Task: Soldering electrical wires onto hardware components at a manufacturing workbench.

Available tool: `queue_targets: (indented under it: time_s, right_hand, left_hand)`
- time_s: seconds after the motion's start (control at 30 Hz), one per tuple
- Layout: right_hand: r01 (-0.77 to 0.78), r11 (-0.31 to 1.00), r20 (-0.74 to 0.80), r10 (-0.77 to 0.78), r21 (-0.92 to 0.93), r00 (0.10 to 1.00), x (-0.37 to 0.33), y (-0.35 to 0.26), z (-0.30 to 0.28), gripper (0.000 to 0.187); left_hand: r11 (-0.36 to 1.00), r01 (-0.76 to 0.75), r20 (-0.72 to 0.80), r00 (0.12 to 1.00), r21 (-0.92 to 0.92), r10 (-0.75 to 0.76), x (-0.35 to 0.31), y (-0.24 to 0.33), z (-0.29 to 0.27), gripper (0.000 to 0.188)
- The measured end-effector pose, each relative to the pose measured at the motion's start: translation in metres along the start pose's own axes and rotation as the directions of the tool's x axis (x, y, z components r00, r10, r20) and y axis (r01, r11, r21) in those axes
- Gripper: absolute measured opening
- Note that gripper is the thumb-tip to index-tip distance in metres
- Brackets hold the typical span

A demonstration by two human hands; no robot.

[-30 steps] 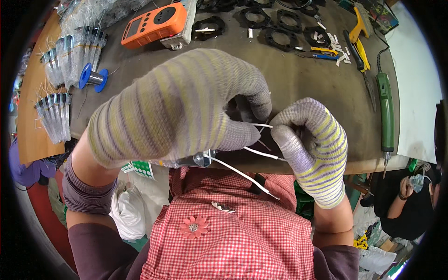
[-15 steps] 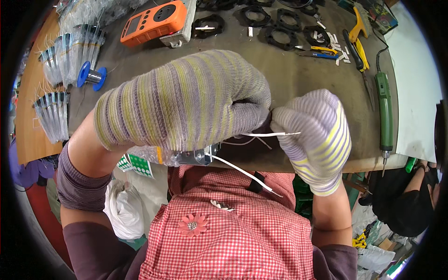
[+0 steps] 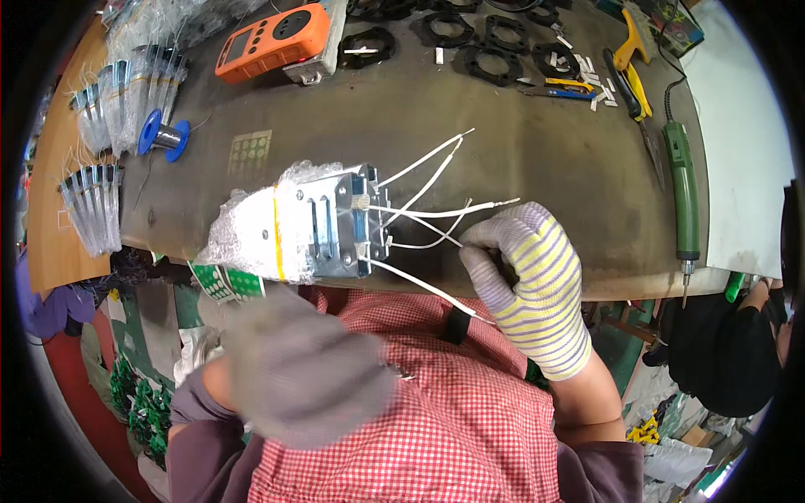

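A silver metal assembly (image 3: 342, 222) with several white wires (image 3: 432, 172) lies at the table's near edge. Its left part is wrapped in clear bubble wrap (image 3: 239, 230), held by a yellow band (image 3: 280, 233). My right hand (image 3: 532, 281), in a striped glove, is closed, thumb and forefinger pinching the end of one white wire to the right of the assembly. Another white wire with a frayed bare tip passes just above those fingertips. My left hand (image 3: 314, 369), gloved too, is over my apron below the assembly, apart from it, its fingers smeared by motion.
An orange multimeter (image 3: 275, 44) and a blue wire spool (image 3: 164, 136) lie at the left. Black rings (image 3: 493, 63), small white pieces and blue-yellow snips (image 3: 563, 90) are at the back. Yellow-handled pliers (image 3: 633, 75) and a green electric screwdriver (image 3: 684, 193) lie right.
My left hand has moved off the assembly, down toward my apron, uncovering the assembly and its wires. My right hand has shifted slightly left and down.
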State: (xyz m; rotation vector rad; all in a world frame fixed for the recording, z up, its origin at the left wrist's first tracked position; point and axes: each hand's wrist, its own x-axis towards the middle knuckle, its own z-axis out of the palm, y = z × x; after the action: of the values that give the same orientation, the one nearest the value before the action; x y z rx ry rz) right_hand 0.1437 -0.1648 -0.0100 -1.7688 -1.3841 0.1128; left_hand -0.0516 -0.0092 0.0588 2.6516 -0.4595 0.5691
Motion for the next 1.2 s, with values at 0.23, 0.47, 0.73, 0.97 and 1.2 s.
queue_targets:
  time_s: [0.23, 0.47, 0.73, 0.97, 1.2]
  right_hand:
    - [-0.033, 0.993, -0.031, 0.030, -0.114, 0.999, -0.006, 0.002, -0.003, 0.016]
    - [-0.241, 0.965, -0.139, 0.253, 0.101, 0.957, -0.008, 0.004, -0.019, 0.010]
    - [-0.328, 0.945, -0.034, 0.328, 0.007, 0.944, -0.026, -0.001, -0.030, 0.019]
    - [-0.225, 0.974, 0.152, 0.225, -0.018, 0.963, -0.030, -0.020, -0.021, 0.028]
    - [-0.105, 0.994, 0.156, 0.099, 0.033, 0.983, -0.029, -0.016, -0.014, 0.018]
  left_hand:
    - [0.952, 0.305, -0.144, 0.942, -0.020, -0.304, 0.013, 0.003, 0.083, 0.039]
    - [0.674, 0.719, -0.034, 0.688, 0.172, -0.725, 0.019, 0.020, 0.085, 0.047]
    - [0.773, 0.575, 0.045, 0.794, 0.270, -0.606, 0.013, 0.012, 0.088, 0.022]
    - [0.866, 0.492, -0.044, 0.870, 0.090, -0.490, -0.001, 0.005, 0.087, 0.026]
    - [0.821, 0.558, -0.009, 0.828, 0.118, -0.561, 0.003, 0.010, 0.092, 0.035]
